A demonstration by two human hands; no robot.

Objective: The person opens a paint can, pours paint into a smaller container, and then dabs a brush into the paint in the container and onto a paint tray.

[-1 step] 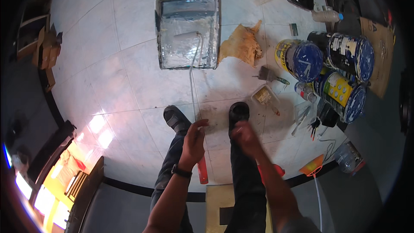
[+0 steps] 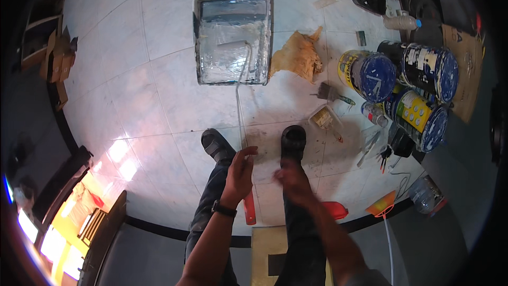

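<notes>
My left hand (image 2: 239, 177) is closed round a paint roller's handle (image 2: 249, 209), whose red end shows below it. The long wire frame runs up to a pale roller sleeve (image 2: 231, 46) lying in a paint-coated tray (image 2: 268, 18). My right hand (image 2: 291, 180), smeared by motion, hovers just right of the handle over my leg; I cannot tell what its fingers do. A crumpled tan sheet (image 2: 296, 55) lies beside the tray. A wide brush (image 2: 328, 91) and a small container with another brush (image 2: 324, 119) rest nearer my right shoe (image 2: 293, 140).
Paint cans (image 2: 378, 77), bottles (image 2: 402, 23), tools and cardboard (image 2: 460, 69) crowd the right side by the wall. Cardboard boxes (image 2: 58, 61) stand at the left edge. An orange broom (image 2: 381, 204) and a red object (image 2: 333, 209) are near the lower right.
My right hand has moved slightly down and to the left, toward the roller handle. My left hand stays about where it was.
</notes>
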